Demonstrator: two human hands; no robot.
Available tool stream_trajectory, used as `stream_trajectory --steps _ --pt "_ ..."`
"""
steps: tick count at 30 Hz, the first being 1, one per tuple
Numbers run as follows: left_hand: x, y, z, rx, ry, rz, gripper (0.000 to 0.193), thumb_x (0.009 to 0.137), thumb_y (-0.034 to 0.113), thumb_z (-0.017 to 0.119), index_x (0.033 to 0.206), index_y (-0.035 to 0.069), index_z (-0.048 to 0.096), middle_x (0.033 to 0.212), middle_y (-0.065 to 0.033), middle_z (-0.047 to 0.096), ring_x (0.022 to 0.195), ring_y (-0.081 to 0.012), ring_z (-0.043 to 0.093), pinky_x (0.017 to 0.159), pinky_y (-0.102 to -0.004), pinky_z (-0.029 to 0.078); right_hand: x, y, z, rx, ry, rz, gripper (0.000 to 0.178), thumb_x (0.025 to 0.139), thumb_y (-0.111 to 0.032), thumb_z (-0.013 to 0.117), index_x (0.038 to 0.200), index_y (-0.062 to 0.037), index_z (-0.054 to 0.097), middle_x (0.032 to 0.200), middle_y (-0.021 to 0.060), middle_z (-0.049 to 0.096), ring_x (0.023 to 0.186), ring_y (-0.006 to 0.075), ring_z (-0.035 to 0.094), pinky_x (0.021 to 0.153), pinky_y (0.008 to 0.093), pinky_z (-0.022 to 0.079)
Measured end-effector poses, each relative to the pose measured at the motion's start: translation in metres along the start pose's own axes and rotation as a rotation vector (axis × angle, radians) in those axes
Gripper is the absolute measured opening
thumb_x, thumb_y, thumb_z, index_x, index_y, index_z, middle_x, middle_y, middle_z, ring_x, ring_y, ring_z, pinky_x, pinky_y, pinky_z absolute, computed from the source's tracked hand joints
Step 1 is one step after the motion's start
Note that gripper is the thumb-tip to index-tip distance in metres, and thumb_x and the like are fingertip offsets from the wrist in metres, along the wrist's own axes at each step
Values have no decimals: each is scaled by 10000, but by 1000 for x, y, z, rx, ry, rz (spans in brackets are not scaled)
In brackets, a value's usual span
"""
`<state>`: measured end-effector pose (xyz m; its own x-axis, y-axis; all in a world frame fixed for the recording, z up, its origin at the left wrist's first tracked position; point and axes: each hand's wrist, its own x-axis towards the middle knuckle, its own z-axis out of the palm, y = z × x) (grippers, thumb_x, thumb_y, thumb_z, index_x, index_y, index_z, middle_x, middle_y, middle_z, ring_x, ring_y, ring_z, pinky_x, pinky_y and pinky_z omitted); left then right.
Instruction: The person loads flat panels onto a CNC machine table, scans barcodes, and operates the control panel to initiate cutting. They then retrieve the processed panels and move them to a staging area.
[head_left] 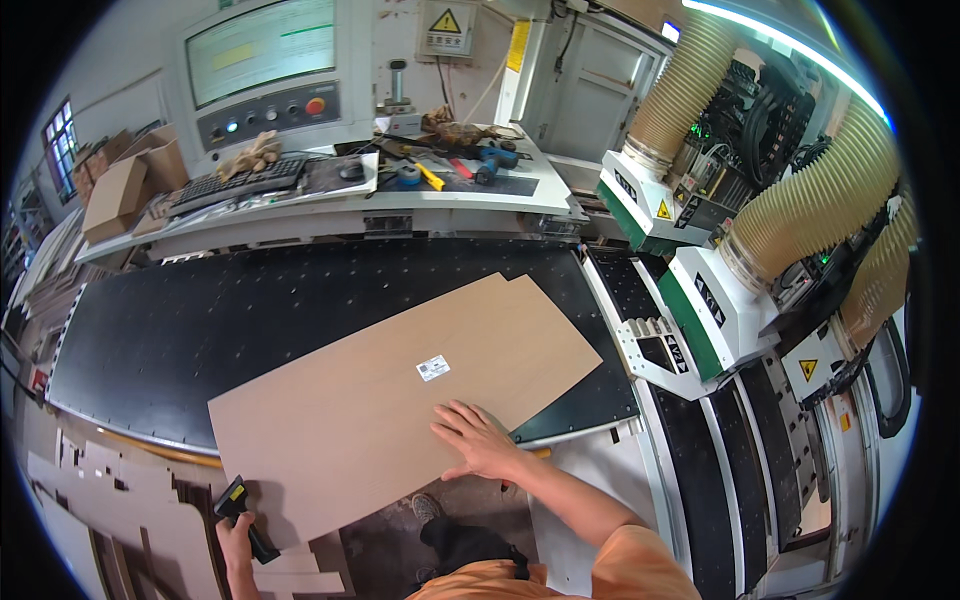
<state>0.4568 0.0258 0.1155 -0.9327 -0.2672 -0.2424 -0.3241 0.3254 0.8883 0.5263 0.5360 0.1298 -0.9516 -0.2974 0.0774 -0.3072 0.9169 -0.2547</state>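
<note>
In the head view, the right hand [478, 441] lay spread wide on the brown panel [345, 420]; the left hand [236, 542] gripped a black scanner [231, 500].
The left forearm was mostly cut off, its fingers partly hidden. The panel's long axis slanted from beside the left hand to beyond the right.

Light is fairly bright and even over the wooden panel [340, 420], whose pale face shows no harsh glare. A white strip light [800, 50] glares at the far right, while the monitor [262, 52] glows, its text washed out. A soft shadow lies on the panel beside the handheld scanner [237, 503]; the floor [375, 560] below is dimmer. Fisheye distortion bows the black table [170, 330], the corners go black, and the left rim looks soft.
</note>
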Motion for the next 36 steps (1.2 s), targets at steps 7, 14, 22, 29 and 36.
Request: stream_trajectory --steps 7,14,22,29,36 --pt "63 96 101 311 144 344 356 748 212 692 850 -127 650 655 -184 642 618 -233 625 633 -403 499 66 66 0 -16 187 146 912 801 -644 693 1443 -35 473 1574 174 326 1474 384 253 1194 540 250" --pt "118 165 234 -22 -303 -39 340 823 327 673 936 7 660 688 -109 693 457 -141 586 357 -264 355 116 144 -16 -45 251 236 884 809 -628 701 1425 -41 463 1560 166 307 1465 377 241 1188 549 261" --pt "167 214 316 -13 -365 -90 362 836 328 685 1001 9 639 715 -95 690 550 -139 664 356 -250 340 134 198 -31 -43 285 345 863 790 -600 738 1394 -43 475 1544 166 333 1450 385 281 1172 565 291" --pt "165 224 371 -66 -418 -155 424 859 364 685 1032 -1 557 667 -113 676 500 -165 664 334 -220 332 114 261 -44 -20 345 369 905 659 -599 831 1335 -62 557 1539 105 402 1431 351 351 1167 525 327" --pt "145 214 413 -137 -398 -107 358 880 380 666 927 50 537 637 -86 635 501 -180 670 333 -233 362 84 298 -56 -3 356 361 885 636 -580 847 1295 -50 582 1514 111 419 1433 342 349 1161 529 331"
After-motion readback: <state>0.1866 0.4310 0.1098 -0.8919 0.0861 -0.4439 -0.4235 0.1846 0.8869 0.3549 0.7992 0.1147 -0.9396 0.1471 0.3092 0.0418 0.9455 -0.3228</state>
